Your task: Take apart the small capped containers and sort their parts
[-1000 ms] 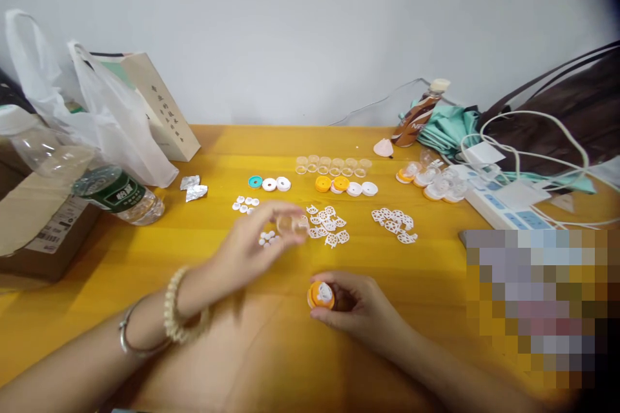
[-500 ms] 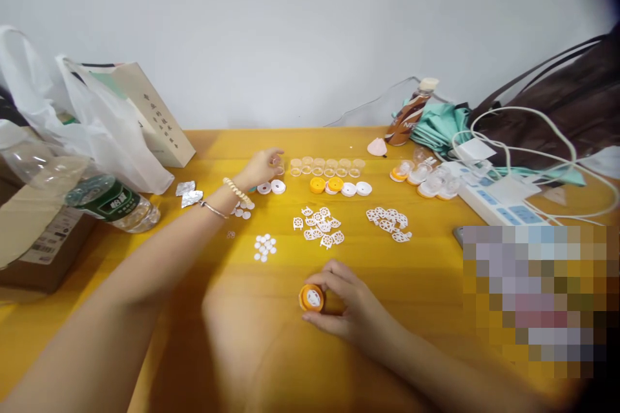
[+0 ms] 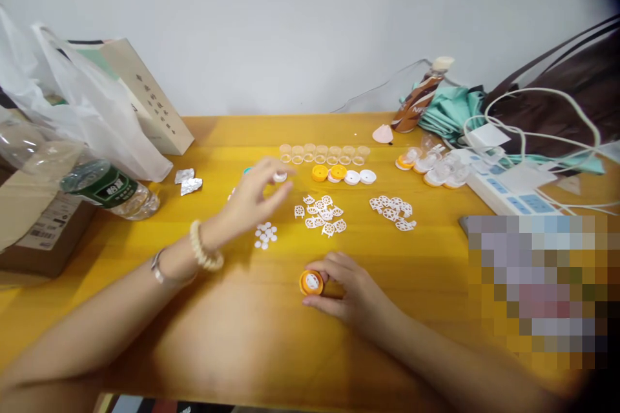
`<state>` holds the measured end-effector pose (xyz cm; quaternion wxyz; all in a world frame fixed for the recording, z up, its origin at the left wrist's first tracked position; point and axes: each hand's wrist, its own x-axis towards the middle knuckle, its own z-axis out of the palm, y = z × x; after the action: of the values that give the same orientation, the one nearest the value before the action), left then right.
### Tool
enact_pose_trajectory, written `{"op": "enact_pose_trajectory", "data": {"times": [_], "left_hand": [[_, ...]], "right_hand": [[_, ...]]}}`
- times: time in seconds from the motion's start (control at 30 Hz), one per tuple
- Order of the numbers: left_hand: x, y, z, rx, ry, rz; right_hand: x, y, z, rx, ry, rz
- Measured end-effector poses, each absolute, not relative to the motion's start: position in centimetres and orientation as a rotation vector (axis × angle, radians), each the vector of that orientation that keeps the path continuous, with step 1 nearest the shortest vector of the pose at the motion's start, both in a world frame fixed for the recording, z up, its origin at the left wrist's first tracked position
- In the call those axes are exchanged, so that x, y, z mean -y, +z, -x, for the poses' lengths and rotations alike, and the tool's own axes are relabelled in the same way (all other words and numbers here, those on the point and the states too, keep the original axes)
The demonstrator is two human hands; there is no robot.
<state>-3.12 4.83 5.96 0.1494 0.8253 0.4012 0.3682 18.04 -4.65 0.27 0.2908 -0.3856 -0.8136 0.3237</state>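
My right hand grips an orange round base between thumb and fingers above the near part of the table. A white spoked piece lies inside it. My left hand hovers over the left-middle of the table, thumb and fingers apart, with nothing visible between them. Beyond it stands a row of small clear cups. Partly behind the left hand are a white round base and a teal piece. Small white discs lie just below this hand.
White spoked pieces lie mid-table, with another group to the right. Orange bases and white bases form a row. Clear-topped assemblies, a power strip and cables stand right; a water bottle lies left.
My left hand has drawn back towards me from the clear cups, and the cup at its fingertips now stands in the row. My right hand still holds the orange base. The view has shifted slightly.
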Motion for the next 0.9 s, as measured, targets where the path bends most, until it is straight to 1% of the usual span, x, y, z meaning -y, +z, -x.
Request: {"op": "enact_pose_trajectory", "data": {"times": [0.1, 0.13, 0.23, 0.43, 0.53, 0.63, 0.77, 0.8, 0.83, 0.9], "left_hand": [[0.5, 5.9, 2.5, -0.760, 0.595, -2.441], [1.6, 5.6, 2.3, -0.695, 0.512, -2.428], [3.0, 4.5, 2.0, -0.643, 0.478, -2.388], [3.2, 3.4, 1.8, -0.607, 0.421, -2.640], [4.0, 2.7, 1.6, -0.701, 0.478, -2.609], [4.7, 2.1, 1.5, -0.739, 0.633, -2.639], [4.5, 2.7, 1.9, -0.711, 1.099, -2.614], [4.4, 3.0, 2.0, -0.734, 1.170, -2.559], [4.3, 3.3, 2.0, -0.765, 1.188, -2.490], [4.1, 3.4, 2.0, -0.842, 1.110, -2.317]], "right_hand": [[4.6, -0.3, -18.1, 2.152, 0.853, 1.000], [4.6, -0.4, -18.1, 2.148, 0.841, 0.990], [4.6, -0.7, -18.1, 2.152, 0.807, 0.974], [4.5, 0.1, -18.1, 2.216, 0.855, 1.028], [4.5, 0.2, -18.0, 2.225, 0.849, 1.011], [4.6, 0.3, -18.0, 2.238, 0.862, 1.034], [4.7, 0.1, -18.1, 2.247, 0.876, 1.029], [4.8, 0.0, -18.2, 2.246, 0.859, 1.012], [4.8, -0.1, -18.2, 2.242, 0.840, 0.993], [4.8, -0.2, -18.2, 2.226, 0.816, 0.948]]}}
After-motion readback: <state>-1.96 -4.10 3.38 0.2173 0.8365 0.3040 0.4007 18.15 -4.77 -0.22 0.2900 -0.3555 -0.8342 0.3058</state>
